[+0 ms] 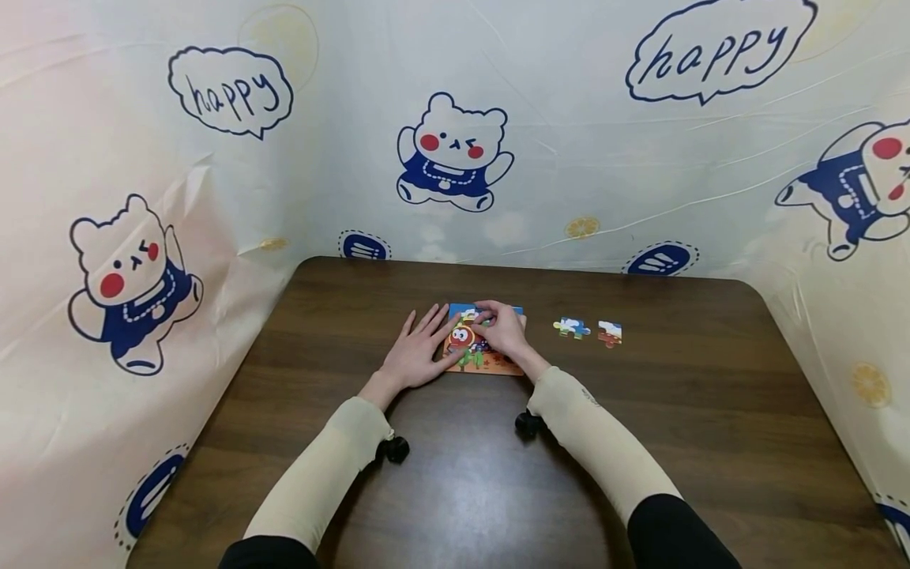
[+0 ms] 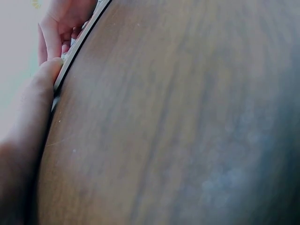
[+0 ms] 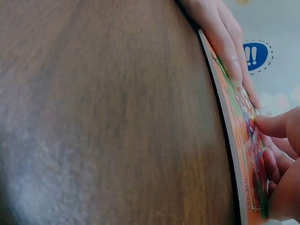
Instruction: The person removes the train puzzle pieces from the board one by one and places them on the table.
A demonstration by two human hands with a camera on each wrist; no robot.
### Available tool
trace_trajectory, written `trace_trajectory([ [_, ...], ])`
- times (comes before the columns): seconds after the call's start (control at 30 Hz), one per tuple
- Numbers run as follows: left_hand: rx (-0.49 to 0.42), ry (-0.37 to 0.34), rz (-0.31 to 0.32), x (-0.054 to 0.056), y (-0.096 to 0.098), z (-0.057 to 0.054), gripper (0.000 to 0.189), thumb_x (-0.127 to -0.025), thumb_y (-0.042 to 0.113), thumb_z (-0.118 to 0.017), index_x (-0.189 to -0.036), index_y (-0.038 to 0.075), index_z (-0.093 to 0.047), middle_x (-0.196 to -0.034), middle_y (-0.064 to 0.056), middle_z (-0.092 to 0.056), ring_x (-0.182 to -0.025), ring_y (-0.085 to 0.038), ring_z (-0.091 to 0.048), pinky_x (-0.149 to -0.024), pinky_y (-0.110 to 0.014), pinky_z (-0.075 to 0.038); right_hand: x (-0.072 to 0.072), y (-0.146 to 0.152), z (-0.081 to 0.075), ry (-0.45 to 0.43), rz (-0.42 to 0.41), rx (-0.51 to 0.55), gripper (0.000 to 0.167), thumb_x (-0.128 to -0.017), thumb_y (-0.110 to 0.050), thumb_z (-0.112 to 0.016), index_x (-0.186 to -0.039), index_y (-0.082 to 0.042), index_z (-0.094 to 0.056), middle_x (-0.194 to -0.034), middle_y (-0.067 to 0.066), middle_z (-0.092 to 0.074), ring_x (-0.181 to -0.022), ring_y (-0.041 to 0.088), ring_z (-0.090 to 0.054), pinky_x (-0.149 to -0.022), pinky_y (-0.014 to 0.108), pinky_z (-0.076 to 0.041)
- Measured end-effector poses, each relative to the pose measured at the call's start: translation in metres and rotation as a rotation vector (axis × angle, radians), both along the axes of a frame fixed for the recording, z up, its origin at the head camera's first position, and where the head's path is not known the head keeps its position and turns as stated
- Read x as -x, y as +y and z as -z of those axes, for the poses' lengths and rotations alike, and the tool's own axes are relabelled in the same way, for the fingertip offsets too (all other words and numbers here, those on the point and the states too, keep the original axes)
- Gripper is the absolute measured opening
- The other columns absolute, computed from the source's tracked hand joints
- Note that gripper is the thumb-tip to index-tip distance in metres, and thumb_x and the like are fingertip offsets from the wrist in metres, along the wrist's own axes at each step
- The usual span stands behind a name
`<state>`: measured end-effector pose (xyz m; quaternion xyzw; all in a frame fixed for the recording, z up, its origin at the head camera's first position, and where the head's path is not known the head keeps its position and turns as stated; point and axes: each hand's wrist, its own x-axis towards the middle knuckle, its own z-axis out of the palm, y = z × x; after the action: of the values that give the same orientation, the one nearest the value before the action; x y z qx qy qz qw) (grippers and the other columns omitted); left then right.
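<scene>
A colourful jigsaw puzzle [image 1: 490,363] in a flat tray lies on the table, showing a red cartoon figure with big eyes on an orange ground under blue sky. My left hand [image 1: 415,352] rests spread over its left side, the thumb lying across the lower left of the picture. From the right, my right hand [image 1: 503,328] reaches over the upper middle, thumb and forefinger pinching a puzzle piece at the picture's surface; the fingers mostly hide that piece. In the right wrist view the right thumb [image 3: 272,125] meets the puzzle's surface, and the other fingers curl beneath the palm.
Two loose puzzle pieces lie right of the tray: a blue, white and yellow one [image 1: 572,327] and a white and reddish-brown one [image 1: 610,333]. The brown wooden table [image 1: 455,490] ends at a printed cloth backdrop [image 1: 341,158] behind and at both sides.
</scene>
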<state>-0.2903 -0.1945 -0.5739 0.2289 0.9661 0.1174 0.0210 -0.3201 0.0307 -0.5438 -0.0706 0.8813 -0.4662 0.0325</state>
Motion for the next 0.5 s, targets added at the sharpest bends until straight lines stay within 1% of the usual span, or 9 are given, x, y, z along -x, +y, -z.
trace_trajectory([
  [0.2, 0.002, -0.008, 0.003, 0.0005, -0.0004, 0.0004, 0.084, -0.108, 0.073, -0.043, -0.177, 0.032, -0.019, -0.188, -0.003, -0.011, -0.176, -0.025, -0.006, -0.141, -0.063, 0.001, 0.0005, -0.0022, 0.0008, 0.004, 0.019, 0.0, 0.041, -0.1, -0.014, -0.081, -0.14, -0.007, -0.075, -0.11, 0.013, -0.084, -0.091, 0.029, -0.071, -0.119, 0.057, -0.026],
  [0.4, 0.0, -0.002, 0.001, 0.0, 0.0002, 0.0006, 0.084, -0.108, 0.073, -0.043, -0.177, 0.031, -0.022, -0.188, -0.003, -0.011, -0.176, -0.026, -0.007, -0.14, -0.064, 0.0, 0.0006, -0.0047, 0.0028, 0.004, 0.039, 0.011, 0.04, -0.1, -0.015, -0.082, -0.139, -0.006, -0.075, -0.109, 0.014, -0.084, -0.107, 0.033, -0.075, -0.122, 0.057, -0.024],
  [0.5, 0.0, 0.0, 0.001, -0.0006, 0.0005, -0.0003, 0.084, -0.108, 0.073, -0.044, -0.177, 0.031, -0.021, -0.188, -0.003, -0.011, -0.176, -0.025, -0.006, -0.141, -0.063, 0.001, 0.0001, -0.0051, 0.0029, 0.01, 0.047, 0.02, 0.04, -0.1, -0.015, -0.082, -0.138, -0.005, -0.075, -0.108, 0.014, -0.084, -0.108, 0.034, -0.076, -0.122, 0.057, -0.024],
])
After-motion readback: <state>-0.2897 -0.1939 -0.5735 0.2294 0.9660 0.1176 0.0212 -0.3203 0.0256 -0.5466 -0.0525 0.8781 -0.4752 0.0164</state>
